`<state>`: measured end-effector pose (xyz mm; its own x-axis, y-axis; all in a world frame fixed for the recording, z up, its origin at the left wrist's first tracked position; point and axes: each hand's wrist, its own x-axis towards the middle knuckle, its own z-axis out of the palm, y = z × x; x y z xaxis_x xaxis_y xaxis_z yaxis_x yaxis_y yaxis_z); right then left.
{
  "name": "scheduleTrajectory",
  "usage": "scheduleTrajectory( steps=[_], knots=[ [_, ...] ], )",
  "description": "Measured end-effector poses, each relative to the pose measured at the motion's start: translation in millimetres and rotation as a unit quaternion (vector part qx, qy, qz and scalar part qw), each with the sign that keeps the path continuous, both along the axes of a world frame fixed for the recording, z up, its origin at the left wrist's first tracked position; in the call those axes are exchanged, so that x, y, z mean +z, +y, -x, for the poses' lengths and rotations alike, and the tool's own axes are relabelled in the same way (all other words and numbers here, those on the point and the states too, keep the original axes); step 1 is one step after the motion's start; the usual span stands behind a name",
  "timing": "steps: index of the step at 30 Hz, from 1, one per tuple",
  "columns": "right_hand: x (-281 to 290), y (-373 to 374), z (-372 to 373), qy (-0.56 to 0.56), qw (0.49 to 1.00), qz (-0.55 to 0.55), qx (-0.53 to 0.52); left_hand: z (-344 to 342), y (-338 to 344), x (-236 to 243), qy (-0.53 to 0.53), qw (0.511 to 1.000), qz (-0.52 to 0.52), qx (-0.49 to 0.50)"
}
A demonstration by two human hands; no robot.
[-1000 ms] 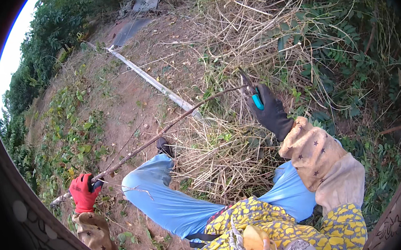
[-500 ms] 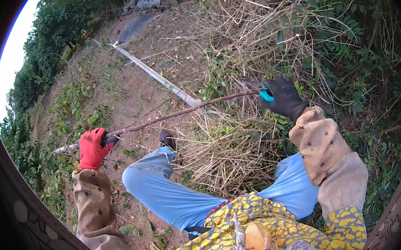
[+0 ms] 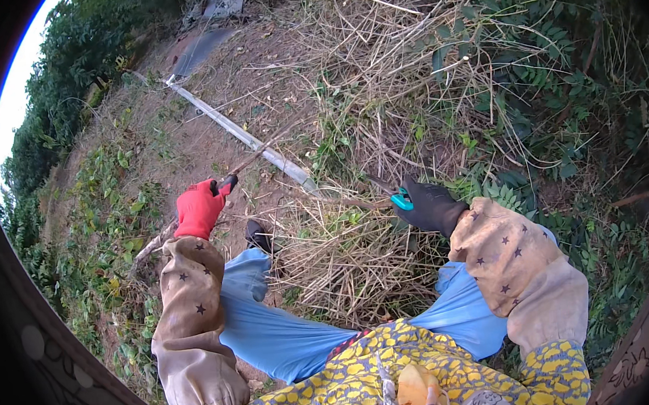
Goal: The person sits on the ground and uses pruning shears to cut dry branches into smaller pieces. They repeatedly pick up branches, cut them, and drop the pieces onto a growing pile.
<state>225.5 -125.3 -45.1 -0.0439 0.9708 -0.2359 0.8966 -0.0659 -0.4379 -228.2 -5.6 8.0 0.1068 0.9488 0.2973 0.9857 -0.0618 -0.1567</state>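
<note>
My left hand (image 3: 201, 209), in a red glove with dark fingertips, is closed round a long thin branch (image 3: 248, 163). The branch slants from the lower left, through the fist, up toward a pale pole. My right hand (image 3: 433, 207), in a black glove, is wrapped round the teal handle of pruning shears (image 3: 401, 199). Their dark blades point up and left, over the straw. A separate brown stick (image 3: 354, 201), partly blurred, lies across the view just left of the shears. Whether the blades touch it I cannot tell.
Dry cut stalks (image 3: 351, 264) are heaped between my legs, and more straw (image 3: 396, 39) lies ahead. A pale pole (image 3: 241, 133) crosses the bare soil toward a dark sheet (image 3: 201, 51). Leafy plants (image 3: 558, 103) crowd the right side. My dark shoe (image 3: 257, 236) rests left of the heap.
The single branch spanning both hands is now apart from the shears. My left hand has moved right and tilted its piece upward; my right hand has come slightly nearer and left.
</note>
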Motion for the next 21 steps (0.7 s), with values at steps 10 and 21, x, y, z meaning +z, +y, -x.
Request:
scheduleTrajectory(
  steps=[10, 21],
  knots=[
    [28, -1, -8, 0.122, 0.922, -0.359, 0.081, -86, -4, -21, -0.085, 0.972, -0.004, -0.217],
    [39, 4, -27, 0.077, 0.956, -0.268, 0.087, -103, 10, -14, -0.050, 0.983, -0.040, -0.173]
  ],
)
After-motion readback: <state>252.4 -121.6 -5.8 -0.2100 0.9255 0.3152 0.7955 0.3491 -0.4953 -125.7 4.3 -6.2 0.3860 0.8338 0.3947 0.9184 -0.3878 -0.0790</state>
